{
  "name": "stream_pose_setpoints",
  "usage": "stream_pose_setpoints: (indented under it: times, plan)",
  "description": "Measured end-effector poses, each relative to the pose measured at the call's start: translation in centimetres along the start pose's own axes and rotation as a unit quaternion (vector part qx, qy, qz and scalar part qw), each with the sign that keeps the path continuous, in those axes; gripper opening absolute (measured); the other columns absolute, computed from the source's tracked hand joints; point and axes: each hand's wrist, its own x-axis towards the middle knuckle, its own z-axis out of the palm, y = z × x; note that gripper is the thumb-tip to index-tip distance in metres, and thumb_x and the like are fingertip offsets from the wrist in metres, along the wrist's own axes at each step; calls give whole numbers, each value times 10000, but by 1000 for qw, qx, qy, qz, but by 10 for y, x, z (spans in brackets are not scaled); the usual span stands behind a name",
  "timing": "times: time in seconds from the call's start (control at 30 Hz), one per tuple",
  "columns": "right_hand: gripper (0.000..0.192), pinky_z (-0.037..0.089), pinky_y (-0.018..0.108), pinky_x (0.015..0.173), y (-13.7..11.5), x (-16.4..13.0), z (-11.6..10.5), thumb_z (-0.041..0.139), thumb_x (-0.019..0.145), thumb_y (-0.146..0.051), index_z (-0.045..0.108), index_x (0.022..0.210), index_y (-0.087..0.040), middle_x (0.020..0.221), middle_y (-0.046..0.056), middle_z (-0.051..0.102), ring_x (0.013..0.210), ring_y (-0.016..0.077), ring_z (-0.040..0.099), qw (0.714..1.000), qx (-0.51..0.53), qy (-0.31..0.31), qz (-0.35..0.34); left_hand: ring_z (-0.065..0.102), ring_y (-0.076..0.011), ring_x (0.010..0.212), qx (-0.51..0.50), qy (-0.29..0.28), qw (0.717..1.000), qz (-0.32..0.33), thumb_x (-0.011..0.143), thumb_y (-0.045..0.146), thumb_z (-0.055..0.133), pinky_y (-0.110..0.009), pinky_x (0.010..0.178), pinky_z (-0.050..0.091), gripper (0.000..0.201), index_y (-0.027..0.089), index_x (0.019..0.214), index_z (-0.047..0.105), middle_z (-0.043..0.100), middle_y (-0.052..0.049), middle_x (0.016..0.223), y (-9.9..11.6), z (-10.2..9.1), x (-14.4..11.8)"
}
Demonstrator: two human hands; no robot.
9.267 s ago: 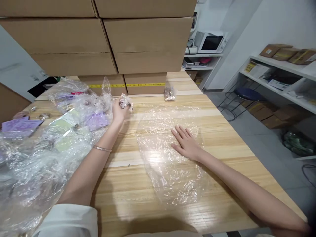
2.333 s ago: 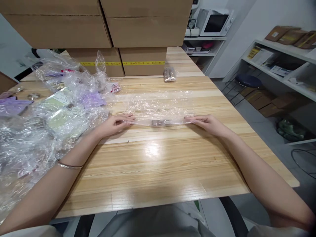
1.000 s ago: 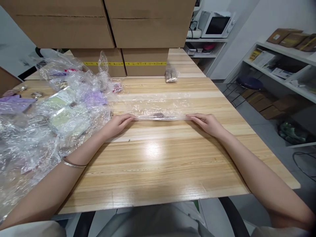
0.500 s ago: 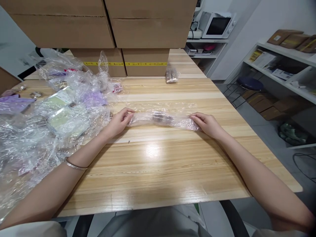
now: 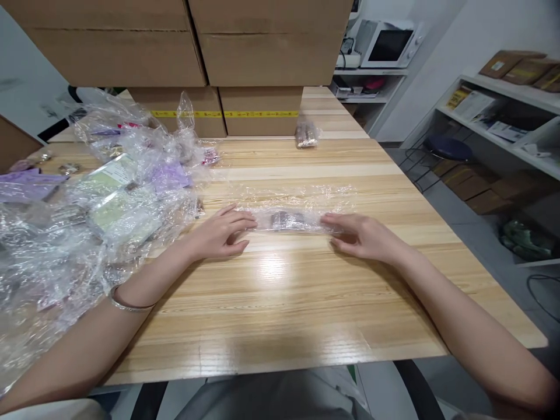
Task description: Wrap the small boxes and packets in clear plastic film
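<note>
Table (image 5: pixel 280 303): pale wood planks, glossy, with a glare patch near its middle. A rolled strip of clear film (image 5: pixel 293 219) lies across the table, a small dark item (image 5: pixel 283 220) wrapped inside it at mid-length.

Left hand (image 5: pixel 221 233): flat, fingers spread and extended, fingertips resting on the left end of the film; nothing clasped. Bracelet (image 5: pixel 126 303) on that wrist.

Right hand (image 5: pixel 361 236): likewise flat and unclenched, fingertips pressing the right end of the film (thumb tucked under, contact there not clear).

Left part of the table: a loose heap of crumpled plastic bags (image 5: pixel 87 216) with purple and pale green cards showing through. One small wrapped packet (image 5: pixel 306 135) sits alone near the far edge, well apart from the hands.

Far end: stacked cardboard boxes (image 5: pixel 254 58), the lowest pair sealed with yellow tape.

Room: white walls, grey floor. A microwave (image 5: pixel 387 44) on a white stand beyond the boxes. White shelving (image 5: pixel 503 122) along the right wall holds flat cartons and papers; a stool (image 5: pixel 448 149) stands below it.
</note>
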Motion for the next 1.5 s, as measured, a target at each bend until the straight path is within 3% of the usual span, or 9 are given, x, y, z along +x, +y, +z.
stream_pose_setpoints:
  times: [0.1, 0.27, 0.43, 0.87, 0.97, 1.03, 1.2, 1.33, 1.5]
  plan:
    - [477, 544, 387, 915, 2, 0, 4, 542, 871, -279, 583, 1346, -266, 1296, 53, 667, 1083, 241, 682, 999, -5, -21, 35, 537, -210, 1286, -24, -15, 998, -52, 926, 274, 452, -482, 1202, 219, 411, 223, 1318, 567, 604, -70, 1370, -8, 2, 0]
    - [332, 536, 383, 884, 16, 5, 9, 460, 943, -398, 692, 1146, -273, 1143, 42, 739, 1002, 247, 706, 993, 71, 32, 91, 639, -219, 1102, -150, 64, 974, -157, 955, 410, 453, -363, 1007, 465, 354, 205, 1116, 691, 707, -71, 1179, -18, 2, -1]
    - [355, 506, 343, 720, 22, 5, 7, 447, 943, -490, 691, 1024, -245, 922, 60, 756, 797, 233, 684, 970, 113, 113, 184, 635, -195, 881, -183, 139, 941, -250, 936, 500, 473, -280, 803, 487, 388, 181, 982, 689, 716, -49, 964, -20, 2, 0]
    - [441, 410, 319, 580, 35, 8, 7, 617, 785, -648, 698, 853, -220, 670, 34, 675, 616, 213, 597, 946, 60, 50, 313, 621, -208, 773, -145, 102, 918, -354, 832, 529, 625, -292, 694, 459, 438, 195, 1115, 643, 680, -50, 909, -15, 0, 10]
    - [484, 464, 461, 793, 17, 9, 6, 626, 813, -579, 683, 1074, -176, 916, 134, 717, 866, 324, 651, 949, -86, 127, 274, 607, -281, 944, 25, 186, 932, -310, 864, 455, 604, -374, 798, 459, 456, 163, 1215, 594, 632, -116, 1000, -3, 4, 9]
    - [538, 390, 562, 981, -6, 13, 7, 562, 886, -494, 582, 1295, -146, 1186, 200, 663, 1114, 378, 594, 959, -133, 162, 191, 592, -275, 917, 111, 214, 947, -212, 905, 382, 540, -390, 792, 446, 314, 155, 1094, 643, 625, -127, 947, 10, 5, 8]
    - [642, 140, 572, 1204, -57, 21, 28, 434, 965, -526, 286, 1536, -271, 1590, 76, 336, 1467, 306, 281, 998, -50, 16, -19, 576, -187, 692, 91, -1, 995, 32, 982, 354, 390, -317, 658, 426, 344, 224, 852, 681, 631, -53, 714, 38, 7, 6]
    - [642, 147, 586, 1203, -60, 23, 44, 414, 970, -565, 260, 1546, -326, 1624, 30, 252, 1505, 289, 173, 998, -9, -47, -27, 631, -195, 730, 120, -34, 991, -39, 1002, 402, 352, -314, 664, 455, 388, 216, 957, 689, 693, -73, 819, 42, 14, 7]
    - [630, 174, 583, 1198, -54, 23, 46, 414, 972, -562, 279, 1542, -330, 1618, 33, 268, 1502, 282, 188, 999, 7, -44, -22, 649, -318, 973, 186, 44, 968, -163, 999, 323, 341, -415, 745, 512, 381, 130, 1029, 669, 668, -193, 1051, 49, 24, 15]
